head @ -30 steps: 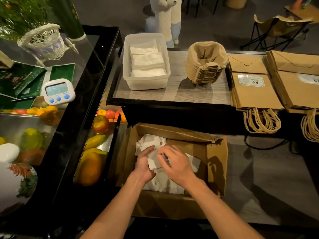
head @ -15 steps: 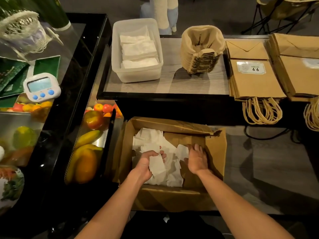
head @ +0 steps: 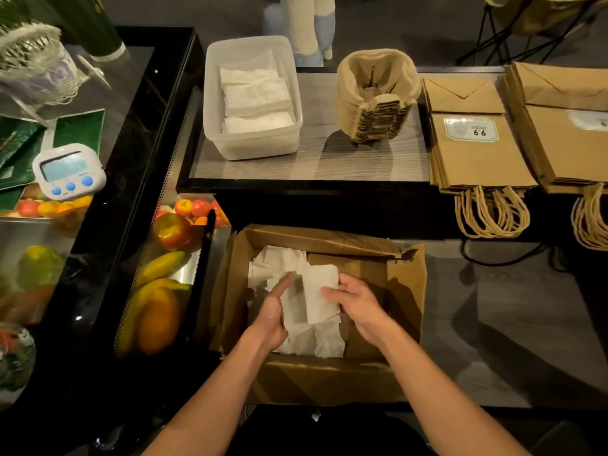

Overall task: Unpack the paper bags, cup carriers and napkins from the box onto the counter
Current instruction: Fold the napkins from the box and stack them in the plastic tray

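An open cardboard box (head: 406, 291) sits low in front of me with several loose white napkins (head: 283, 261) inside. My left hand (head: 273, 311) and my right hand (head: 355, 301) are both inside the box and hold a small stack of napkins (head: 320, 291) between them. On the counter (head: 316, 166) behind stand a clear plastic tub of folded napkins (head: 253, 97), a stack of pulp cup carriers (head: 375, 97) and two piles of brown paper bags (head: 473, 149) (head: 566, 126), handles hanging over the edge.
A black glass display case (head: 131, 166) with fruit (head: 158, 311) runs along the left. A white kitchen timer (head: 67, 171) and green leaflets (head: 79, 130) lie on its top. Dark floor lies right of the box.
My right hand came back from the box's right side to the middle. Both hands have gathered napkins into a small stack held between them.
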